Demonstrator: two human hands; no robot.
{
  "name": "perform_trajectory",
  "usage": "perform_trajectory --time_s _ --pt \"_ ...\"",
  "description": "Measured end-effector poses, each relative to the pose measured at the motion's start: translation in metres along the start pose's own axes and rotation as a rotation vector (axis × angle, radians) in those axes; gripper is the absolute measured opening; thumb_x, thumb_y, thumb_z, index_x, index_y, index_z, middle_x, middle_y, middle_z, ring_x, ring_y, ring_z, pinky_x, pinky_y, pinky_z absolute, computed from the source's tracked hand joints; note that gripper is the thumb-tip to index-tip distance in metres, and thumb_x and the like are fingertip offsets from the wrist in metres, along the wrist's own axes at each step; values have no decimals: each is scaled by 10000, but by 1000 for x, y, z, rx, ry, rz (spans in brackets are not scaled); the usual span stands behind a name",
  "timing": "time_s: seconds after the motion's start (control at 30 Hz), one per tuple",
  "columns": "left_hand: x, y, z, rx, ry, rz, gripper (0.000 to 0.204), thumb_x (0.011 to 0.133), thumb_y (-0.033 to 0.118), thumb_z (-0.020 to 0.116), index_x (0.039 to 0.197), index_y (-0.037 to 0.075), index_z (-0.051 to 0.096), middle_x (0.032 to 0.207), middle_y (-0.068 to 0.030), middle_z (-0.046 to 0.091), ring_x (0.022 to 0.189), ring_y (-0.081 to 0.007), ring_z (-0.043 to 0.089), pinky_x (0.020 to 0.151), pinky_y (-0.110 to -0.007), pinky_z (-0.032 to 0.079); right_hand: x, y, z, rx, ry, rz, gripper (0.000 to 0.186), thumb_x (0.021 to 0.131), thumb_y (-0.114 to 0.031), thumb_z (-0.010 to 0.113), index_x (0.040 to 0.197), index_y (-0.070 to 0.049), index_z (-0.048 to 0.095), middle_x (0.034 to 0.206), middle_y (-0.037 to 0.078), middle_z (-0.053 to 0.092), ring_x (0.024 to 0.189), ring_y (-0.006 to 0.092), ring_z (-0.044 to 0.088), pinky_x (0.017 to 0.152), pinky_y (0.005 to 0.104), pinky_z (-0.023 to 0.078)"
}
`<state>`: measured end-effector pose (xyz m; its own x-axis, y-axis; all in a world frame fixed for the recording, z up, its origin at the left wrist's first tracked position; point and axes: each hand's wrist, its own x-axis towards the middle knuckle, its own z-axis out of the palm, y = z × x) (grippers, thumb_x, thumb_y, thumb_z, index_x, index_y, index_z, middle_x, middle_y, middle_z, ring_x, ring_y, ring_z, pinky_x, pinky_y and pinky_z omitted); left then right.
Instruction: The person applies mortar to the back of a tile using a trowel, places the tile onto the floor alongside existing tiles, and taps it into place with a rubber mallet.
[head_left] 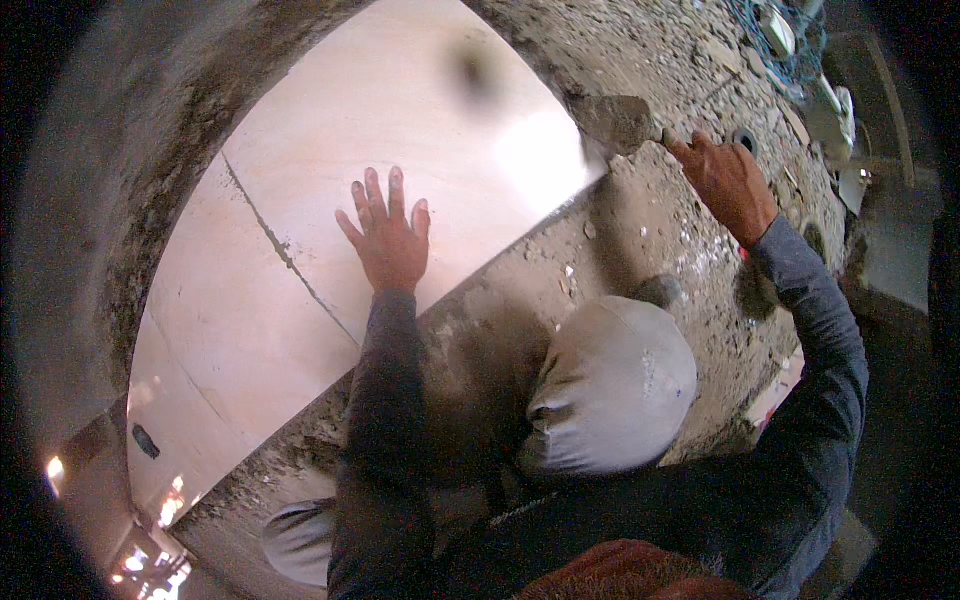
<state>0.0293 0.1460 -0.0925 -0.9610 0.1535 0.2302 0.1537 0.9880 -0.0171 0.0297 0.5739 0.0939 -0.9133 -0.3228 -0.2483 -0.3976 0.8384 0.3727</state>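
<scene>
My left hand lies flat, fingers spread, on a large glossy cream tile. A dark, ragged joint separates this tile from another cream tile to its left. To the right, my right hand grips the handle of a trowel. Its dirty grey blade is by the tile's right corner, over the rubble. Whether the blade touches the tile I cannot tell. Most of the handle is hidden in my fingers.
A rough wall borders the tiles on the left and far side. Loose gravel and dirt cover the ground at right. My grey-clad knee is near the tile edge. Tangled blue cord lies far right. A small dark object rests on the left tiling.
</scene>
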Motion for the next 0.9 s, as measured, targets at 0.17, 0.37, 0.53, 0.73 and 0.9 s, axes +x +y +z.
perform_trajectory --time_s 0.17,0.37,0.53,0.73,0.9 --pt "0 6 1 19 37 7 647 994 452 546 1560 213 341 1610 -127 314 1462 -349 339 1162 -638 196 -49 19 35 301 18 169 469 895 -130 621 1351 -120 513 911 180 613 812 402 655 729 483 533" --pt "-4 2 1 43 13 4 614 1014 430 515 1563 221 335 1621 -127 289 1474 -361 312 1155 -657 204 -33 -22 116 497 214 260 337 975 -279 606 1206 -67 481 882 205 645 795 402 670 662 515 522" --pt "0 11 4 1 -20 6 618 1015 421 516 1566 216 325 1629 -127 274 1487 -372 284 1158 -667 183 1 -24 178 114 468 228 195 1003 -263 542 1080 -94 481 856 155 594 682 355 657 557 482 493" --pt "-1 3 2 -7 -36 -10 646 1001 432 537 1567 227 304 1623 -123 265 1491 -369 269 1163 -670 172 60 -16 175 182 255 299 256 960 -175 535 1202 -102 493 946 157 660 728 332 689 579 475 536" --pt "-3 1 6 11 -2 8 639 1000 455 527 1560 234 315 1609 -124 287 1476 -356 297 1164 -664 179 54 -22 112 932 -123 375 378 998 -370 585 1201 -68 481 833 128 611 627 225 628 519 396 492"
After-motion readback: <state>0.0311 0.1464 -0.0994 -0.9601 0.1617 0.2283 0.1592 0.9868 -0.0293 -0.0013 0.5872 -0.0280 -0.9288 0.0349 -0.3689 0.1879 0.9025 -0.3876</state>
